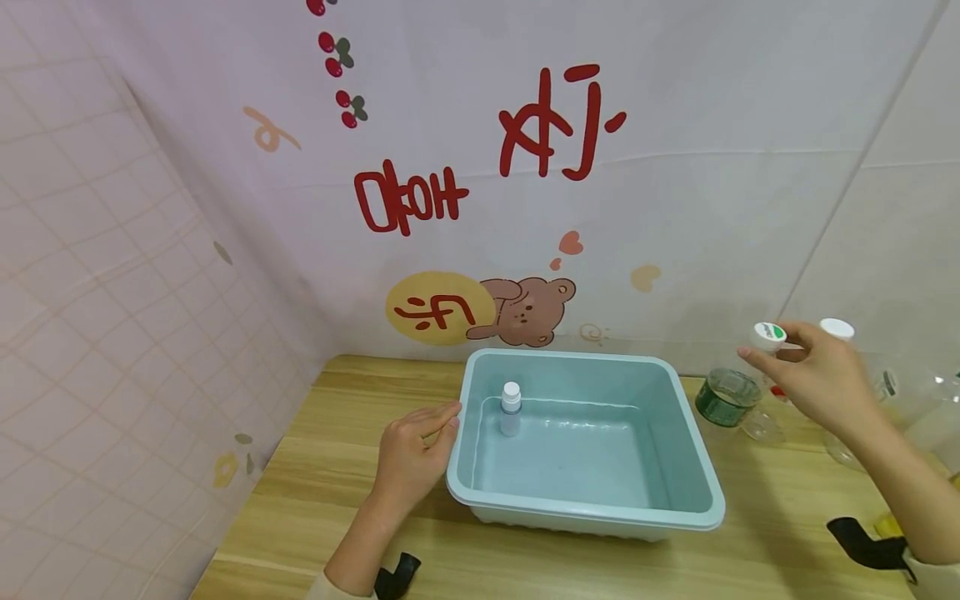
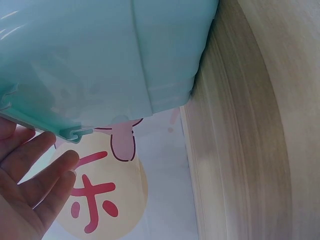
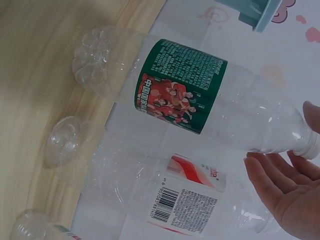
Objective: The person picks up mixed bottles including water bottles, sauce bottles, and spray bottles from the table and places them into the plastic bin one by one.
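Green-labelled bottle [image 1: 727,400], at right in the head view, is pinched at the neck by the right hand [image 1: 821,375]; the basin [image 1: 562,379] opens at lower centre, right rim nearby. In the left wrist view, the left hand [image 1: 412,454], fingers loosely spread, touches the rim at left. Right wrist view: the bottle looks light, easily dented, probably firmest at the neck; a red-and-white-labelled bottle [image 3: 195,197] sits close below, a gap toward the basin at upper right.

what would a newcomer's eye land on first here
Probably the big blue tub on the wood-grain table, with a small white-capped bottle inside at left. Then the bold red characters on the white backdrop behind it. At right, the right hand holds a clear green-labelled bottle.
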`<action>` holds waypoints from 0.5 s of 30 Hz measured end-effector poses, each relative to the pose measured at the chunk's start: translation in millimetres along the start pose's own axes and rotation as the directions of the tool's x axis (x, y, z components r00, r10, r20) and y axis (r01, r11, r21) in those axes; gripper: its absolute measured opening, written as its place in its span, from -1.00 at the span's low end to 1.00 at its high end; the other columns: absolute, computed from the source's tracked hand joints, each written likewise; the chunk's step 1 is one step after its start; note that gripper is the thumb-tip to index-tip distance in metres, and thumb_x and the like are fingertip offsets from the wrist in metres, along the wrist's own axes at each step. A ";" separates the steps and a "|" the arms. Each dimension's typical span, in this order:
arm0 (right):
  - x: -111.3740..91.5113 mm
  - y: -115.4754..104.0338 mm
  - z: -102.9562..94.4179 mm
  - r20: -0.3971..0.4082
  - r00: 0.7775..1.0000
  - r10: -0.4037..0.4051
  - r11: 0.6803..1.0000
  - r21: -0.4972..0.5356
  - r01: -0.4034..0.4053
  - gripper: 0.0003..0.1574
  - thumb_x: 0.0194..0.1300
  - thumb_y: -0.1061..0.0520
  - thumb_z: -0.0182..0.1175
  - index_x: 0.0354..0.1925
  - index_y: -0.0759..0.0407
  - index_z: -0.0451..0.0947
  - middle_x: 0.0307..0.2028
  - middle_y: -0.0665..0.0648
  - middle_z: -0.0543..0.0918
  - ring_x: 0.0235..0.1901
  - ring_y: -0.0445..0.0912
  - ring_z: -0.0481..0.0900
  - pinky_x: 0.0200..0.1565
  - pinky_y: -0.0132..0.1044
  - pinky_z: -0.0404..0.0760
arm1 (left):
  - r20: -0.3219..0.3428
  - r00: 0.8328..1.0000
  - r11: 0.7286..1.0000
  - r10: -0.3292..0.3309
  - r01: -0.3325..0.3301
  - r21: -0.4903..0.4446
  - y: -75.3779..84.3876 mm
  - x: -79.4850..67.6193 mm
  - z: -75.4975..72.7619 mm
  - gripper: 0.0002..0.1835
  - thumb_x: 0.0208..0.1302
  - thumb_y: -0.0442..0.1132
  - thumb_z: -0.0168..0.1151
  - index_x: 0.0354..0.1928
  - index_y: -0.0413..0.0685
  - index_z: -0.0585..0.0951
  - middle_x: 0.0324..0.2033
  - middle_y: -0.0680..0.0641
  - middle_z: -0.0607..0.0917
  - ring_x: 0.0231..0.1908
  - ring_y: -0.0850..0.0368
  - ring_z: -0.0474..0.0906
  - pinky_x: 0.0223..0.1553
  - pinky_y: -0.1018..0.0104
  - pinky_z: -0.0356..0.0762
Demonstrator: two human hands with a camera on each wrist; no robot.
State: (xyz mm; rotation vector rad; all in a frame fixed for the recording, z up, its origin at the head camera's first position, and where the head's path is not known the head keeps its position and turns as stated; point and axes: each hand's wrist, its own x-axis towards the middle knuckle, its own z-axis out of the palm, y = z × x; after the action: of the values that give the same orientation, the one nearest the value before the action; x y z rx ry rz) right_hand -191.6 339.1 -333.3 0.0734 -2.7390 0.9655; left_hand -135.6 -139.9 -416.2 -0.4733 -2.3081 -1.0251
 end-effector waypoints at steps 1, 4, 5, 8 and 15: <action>-0.2 0.7 0.3 -0.010 1.000 -0.009 1.000 0.002 0.009 -0.26 0.20 -0.22 0.24 0.10 0.30 0.40 -0.07 0.52 0.57 -0.58 -0.22 0.63 -0.63 -0.26 0.53 | -0.001 1.000 1.000 0.000 0.000 -0.001 -0.1 -0.1 0.4 -0.75 0.22 -0.24 0.24 -0.07 -0.08 0.71 -0.14 0.02 0.71 -0.11 0.13 0.65 -0.13 0.15 0.61; -0.4 2.2 0.7 -0.031 0.999 -0.021 1.000 0.003 0.021 -0.35 0.20 -0.18 0.25 0.03 0.28 0.45 -0.10 0.49 0.59 -0.56 -0.33 0.61 -0.63 -0.28 0.53 | -0.002 1.000 1.000 -0.005 0.005 0.000 -0.2 -0.2 1.6 -0.75 0.22 -0.24 0.25 -0.08 -0.07 0.71 -0.14 0.04 0.71 -0.10 0.17 0.64 -0.12 0.19 0.61; -0.3 1.8 0.4 -0.029 0.999 -0.027 1.000 0.008 0.027 -0.36 0.20 -0.17 0.26 0.01 0.29 0.45 -0.10 0.49 0.60 -0.56 -0.34 0.60 -0.63 -0.28 0.53 | -0.002 1.000 1.000 -0.006 0.006 -0.001 -0.6 -0.4 1.6 -0.75 0.22 -0.23 0.25 -0.08 -0.07 0.71 -0.14 0.04 0.71 -0.10 0.19 0.64 -0.12 0.20 0.60; -0.5 0.0 -1.6 -0.029 0.999 -0.029 1.000 0.006 0.029 -0.37 0.20 -0.15 0.27 0.01 0.29 0.46 -0.13 0.47 0.62 -0.57 -0.34 0.60 -0.63 -0.30 0.53 | 0.000 1.000 1.000 -0.017 0.017 -0.004 -1.0 -0.4 1.4 -0.76 0.22 -0.22 0.24 -0.07 -0.04 0.71 -0.13 0.06 0.70 -0.09 0.24 0.63 -0.10 0.24 0.60; 0.6 -9.5 -11.5 -0.039 0.999 -0.024 1.000 -0.016 0.023 -0.34 0.15 -0.15 0.31 -0.01 0.33 0.47 -0.16 0.40 0.64 -0.46 -0.59 0.44 -0.57 -0.42 0.50 | 0.002 1.000 1.000 -0.023 0.023 -0.004 -1.2 -0.4 0.9 -0.76 0.22 -0.23 0.24 -0.08 -0.05 0.71 -0.14 0.06 0.70 -0.10 0.23 0.63 -0.11 0.25 0.60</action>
State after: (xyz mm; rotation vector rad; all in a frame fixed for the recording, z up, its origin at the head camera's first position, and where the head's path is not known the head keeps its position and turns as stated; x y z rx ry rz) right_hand -188.6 338.8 -318.6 0.0831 -2.7033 0.9296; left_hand -136.2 -140.0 -417.6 -0.4502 -2.3181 -1.0411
